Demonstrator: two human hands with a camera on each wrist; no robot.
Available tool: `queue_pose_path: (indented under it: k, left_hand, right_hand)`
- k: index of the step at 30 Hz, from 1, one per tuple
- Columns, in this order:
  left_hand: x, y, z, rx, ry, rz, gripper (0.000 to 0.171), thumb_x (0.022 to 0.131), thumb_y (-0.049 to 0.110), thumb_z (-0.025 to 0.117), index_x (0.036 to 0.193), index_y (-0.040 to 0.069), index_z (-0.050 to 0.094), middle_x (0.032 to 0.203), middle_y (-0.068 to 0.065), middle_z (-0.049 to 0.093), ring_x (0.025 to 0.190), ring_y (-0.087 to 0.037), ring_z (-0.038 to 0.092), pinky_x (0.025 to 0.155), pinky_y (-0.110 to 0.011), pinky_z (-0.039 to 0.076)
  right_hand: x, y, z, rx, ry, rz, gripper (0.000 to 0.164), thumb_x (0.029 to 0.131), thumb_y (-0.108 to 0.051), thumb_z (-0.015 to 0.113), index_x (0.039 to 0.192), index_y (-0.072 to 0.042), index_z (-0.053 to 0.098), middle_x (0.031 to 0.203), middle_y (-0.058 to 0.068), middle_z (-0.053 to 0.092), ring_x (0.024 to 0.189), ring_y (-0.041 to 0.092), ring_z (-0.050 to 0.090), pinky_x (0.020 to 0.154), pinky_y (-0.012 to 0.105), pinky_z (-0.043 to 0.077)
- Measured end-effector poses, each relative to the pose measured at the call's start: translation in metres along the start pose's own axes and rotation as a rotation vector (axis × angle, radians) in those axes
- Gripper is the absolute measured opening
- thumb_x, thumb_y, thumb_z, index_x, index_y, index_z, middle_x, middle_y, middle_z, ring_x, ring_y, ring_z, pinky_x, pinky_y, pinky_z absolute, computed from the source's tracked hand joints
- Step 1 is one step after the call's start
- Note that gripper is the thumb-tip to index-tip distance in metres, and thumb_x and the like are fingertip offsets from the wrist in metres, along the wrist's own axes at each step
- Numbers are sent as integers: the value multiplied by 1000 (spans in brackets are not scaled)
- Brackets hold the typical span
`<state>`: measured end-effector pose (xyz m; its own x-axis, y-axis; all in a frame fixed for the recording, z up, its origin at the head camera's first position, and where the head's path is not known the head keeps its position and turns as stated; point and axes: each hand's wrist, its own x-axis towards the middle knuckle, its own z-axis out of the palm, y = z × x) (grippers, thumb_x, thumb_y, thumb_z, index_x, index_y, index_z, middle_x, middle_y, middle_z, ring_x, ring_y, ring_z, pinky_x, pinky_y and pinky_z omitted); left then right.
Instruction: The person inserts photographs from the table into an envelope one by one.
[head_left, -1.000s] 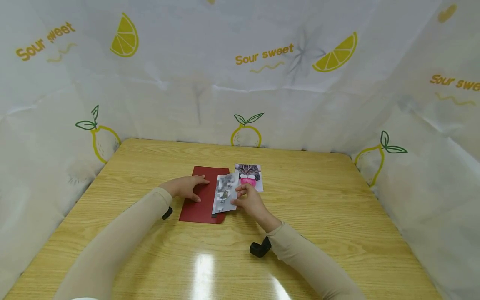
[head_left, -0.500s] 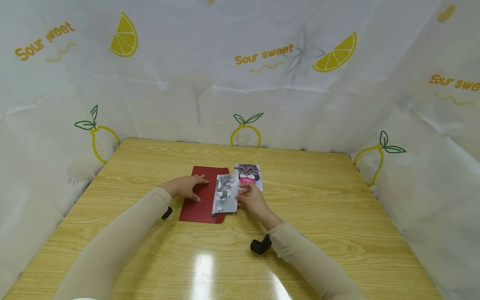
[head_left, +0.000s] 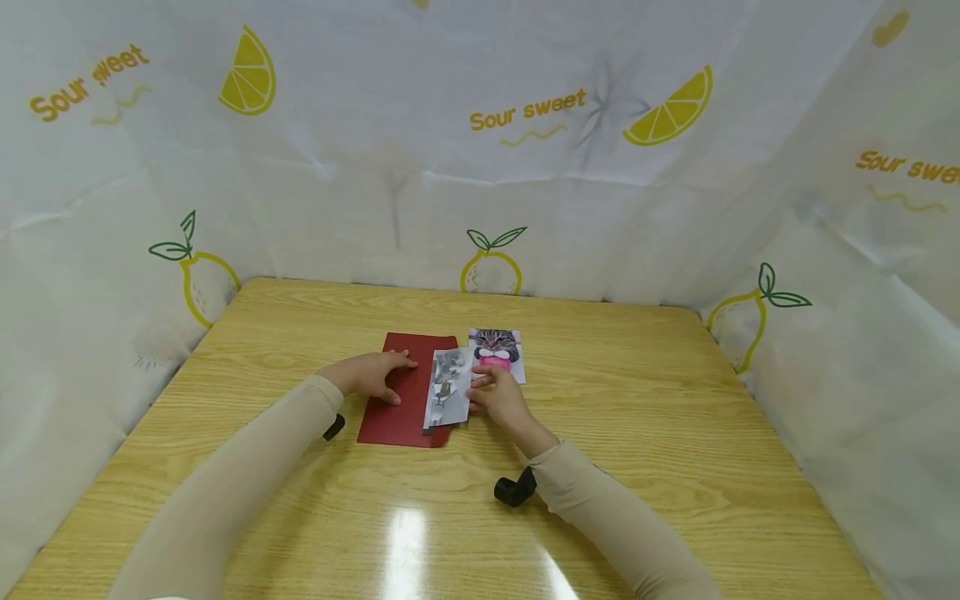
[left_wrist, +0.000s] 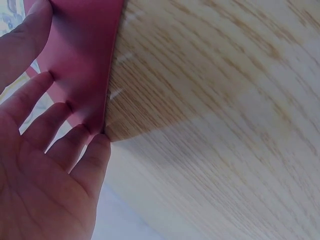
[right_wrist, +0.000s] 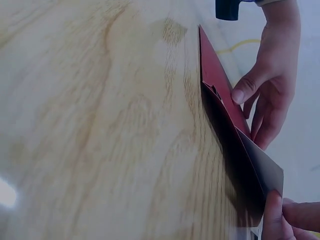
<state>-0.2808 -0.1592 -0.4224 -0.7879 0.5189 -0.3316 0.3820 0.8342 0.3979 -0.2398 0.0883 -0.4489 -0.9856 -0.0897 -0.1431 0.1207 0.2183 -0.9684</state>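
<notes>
A flat red envelope (head_left: 408,415) lies on the wooden table, its flap side to the right. My left hand (head_left: 367,373) presses on it with spread fingertips; the left wrist view has those fingertips along the red surface (left_wrist: 82,55). A printed photo (head_left: 450,392) in grey and white overlaps the envelope's right part and tilts up toward its right edge. That right edge is pinched between thumb and fingers of my right hand (head_left: 504,403). From the right wrist, the photo (right_wrist: 265,167) shows side-on, with my right fingertips (right_wrist: 274,207) at its outer end.
Just behind my right hand, a cat photo (head_left: 498,340) with a pink patch lies flat on the table (head_left: 637,400). Black wrist-camera mounts (head_left: 515,490) stick out below the sleeves. White printed cloth (head_left: 360,167) walls in the back and sides.
My right hand shifts its grip along the photo's right edge, and the photo's tilt alters slightly. The left hand and the envelope stay in place.
</notes>
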Motion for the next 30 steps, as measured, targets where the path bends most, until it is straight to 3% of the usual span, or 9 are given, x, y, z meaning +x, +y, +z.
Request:
queue_pose_path:
  k: [30]
  left_hand:
    - [1, -2, 0, 5, 3, 18, 68, 87, 22, 73, 146, 9, 43, 158, -21, 23, 145, -40, 23, 115, -51, 28]
  right_hand:
    - [4, -3, 15, -37, -1, 34, 40, 89, 7, 63, 128, 3, 56, 94, 11, 57, 69, 10, 58, 65, 28, 59]
